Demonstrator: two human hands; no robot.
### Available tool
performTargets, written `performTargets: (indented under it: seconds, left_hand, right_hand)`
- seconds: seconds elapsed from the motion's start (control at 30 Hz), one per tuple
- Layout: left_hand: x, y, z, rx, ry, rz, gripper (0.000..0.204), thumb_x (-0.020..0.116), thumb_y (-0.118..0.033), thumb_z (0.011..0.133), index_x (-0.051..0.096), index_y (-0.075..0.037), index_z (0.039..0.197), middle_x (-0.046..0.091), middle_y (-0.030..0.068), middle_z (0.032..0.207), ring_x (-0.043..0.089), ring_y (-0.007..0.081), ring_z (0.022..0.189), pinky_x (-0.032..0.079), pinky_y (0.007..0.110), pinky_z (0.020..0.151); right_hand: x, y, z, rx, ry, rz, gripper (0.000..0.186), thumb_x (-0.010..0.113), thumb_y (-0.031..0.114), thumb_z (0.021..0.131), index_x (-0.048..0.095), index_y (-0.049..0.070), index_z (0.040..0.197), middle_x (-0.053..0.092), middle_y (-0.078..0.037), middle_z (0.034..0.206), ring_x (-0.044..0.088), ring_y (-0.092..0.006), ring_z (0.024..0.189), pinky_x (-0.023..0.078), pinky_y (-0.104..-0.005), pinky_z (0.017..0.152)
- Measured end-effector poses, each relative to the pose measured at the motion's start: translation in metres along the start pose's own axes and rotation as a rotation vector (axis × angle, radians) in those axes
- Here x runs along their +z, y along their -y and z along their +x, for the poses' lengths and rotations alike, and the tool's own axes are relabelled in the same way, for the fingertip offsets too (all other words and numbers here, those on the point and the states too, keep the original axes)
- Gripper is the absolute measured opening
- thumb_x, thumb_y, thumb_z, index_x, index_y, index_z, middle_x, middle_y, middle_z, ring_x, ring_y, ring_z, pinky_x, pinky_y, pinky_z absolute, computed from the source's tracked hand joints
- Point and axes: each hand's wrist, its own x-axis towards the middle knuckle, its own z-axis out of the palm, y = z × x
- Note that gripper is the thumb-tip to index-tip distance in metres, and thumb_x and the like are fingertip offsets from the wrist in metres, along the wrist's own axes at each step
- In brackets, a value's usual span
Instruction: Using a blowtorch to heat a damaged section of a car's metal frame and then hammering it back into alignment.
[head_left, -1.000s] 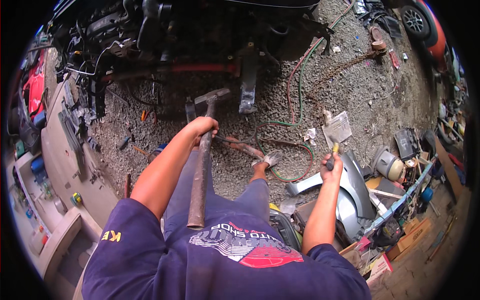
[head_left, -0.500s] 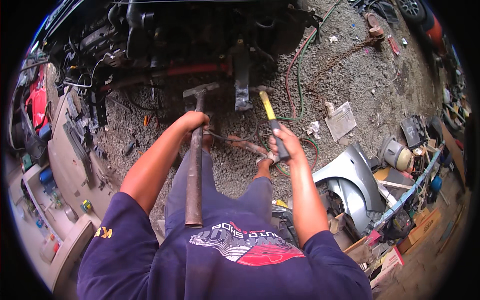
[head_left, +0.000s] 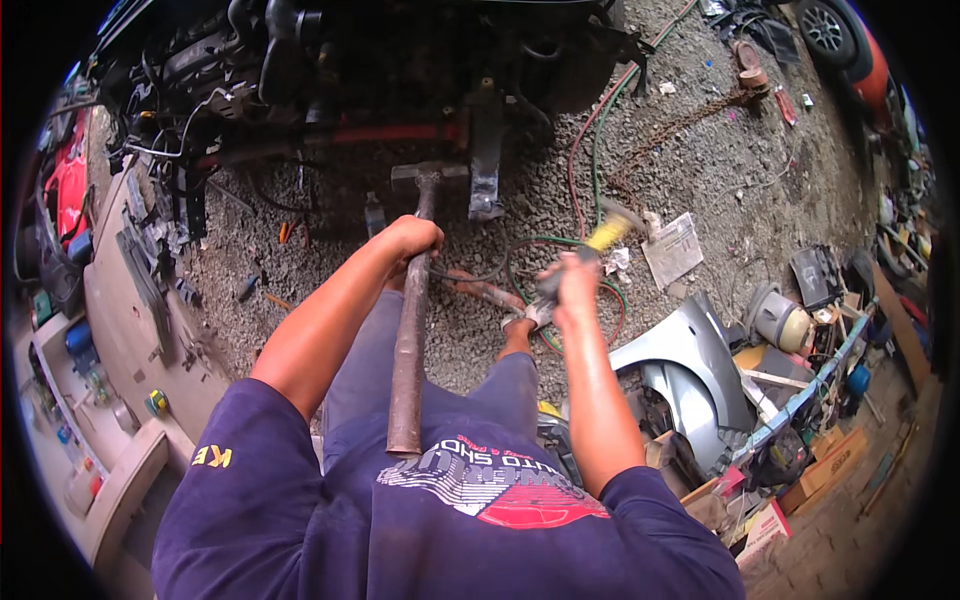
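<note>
My left hand is wrapped round the thick metal handle of a sledgehammer, just below its head. The handle's end hangs by my shirt front, and the head is close to the left of a bent metal rail end under the vehicle front. Gripped in my right hand is a hammer with a yellow and black handle. It tilts up to the right, its head smeared by motion, above the gravel and apart from the rail.
The stripped vehicle front spans the top, with a red bar beneath. Red and green hoses cross the gravel. A silver fender and piled scrap lie at right; a flat panel lies at left.
The hammer in my right hand has swung over to the right, its head away from the rail. The sledgehammer's head has shifted right, nearer the rail. Both grips are kept.
</note>
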Motion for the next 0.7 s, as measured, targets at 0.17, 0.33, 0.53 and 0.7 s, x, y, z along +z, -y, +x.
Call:
performTargets:
  seconds: [0.17,0.33,0.53,0.7]
  left_hand:
    - [-0.001,0.022,0.009,-0.026,-0.048,-0.236,0.014,0.069,-0.013,0.071,0.071,-0.001,0.077,0.069,0.0109,0.077,0.062,0.0218,0.061,0.050,0.044,0.053]
    - [-0.060,0.101,-0.036,0.115,0.014,-0.056,0.016,0.067,-0.016,0.082,0.067,-0.005,0.070,0.063,0.0059,0.065,0.060,0.0185,0.055,0.050,0.036,0.056]
    - [0.026,0.147,-0.161,-0.076,-0.223,0.232,0.038,0.076,-0.019,0.069,0.075,0.010,0.093,0.074,0.0177,0.087,0.070,0.0272,0.075,0.057,0.042,0.071]
    - [0.104,0.211,-0.206,-0.114,-0.195,0.404,0.045,0.080,-0.022,0.068,0.076,0.009,0.101,0.077,0.0177,0.090,0.074,0.0268,0.083,0.058,0.041,0.074]
  right_hand:
    - [-0.005,0.018,-0.016,0.429,0.554,0.086,0.033,0.063,0.020,0.101,0.048,0.017,0.131,0.060,-0.004,0.081,0.059,-0.0159,0.060,0.050,-0.0315,0.050]
    - [-0.124,0.017,-0.054,0.351,0.528,0.006,0.038,0.061,0.021,0.103,0.049,0.015,0.137,0.061,-0.005,0.080,0.059,-0.0164,0.059,0.051,-0.0321,0.051]
    - [-0.319,0.008,-0.108,0.411,0.348,-0.147,0.017,0.060,0.016,0.102,0.054,0.008,0.115,0.063,-0.007,0.078,0.062,-0.0190,0.060,0.054,-0.0348,0.055]
    - [-0.423,0.002,-0.135,0.487,0.287,-0.302,0.011,0.060,0.010,0.098,0.054,0.005,0.105,0.063,-0.009,0.076,0.064,-0.0227,0.060,0.055,-0.0359,0.056]
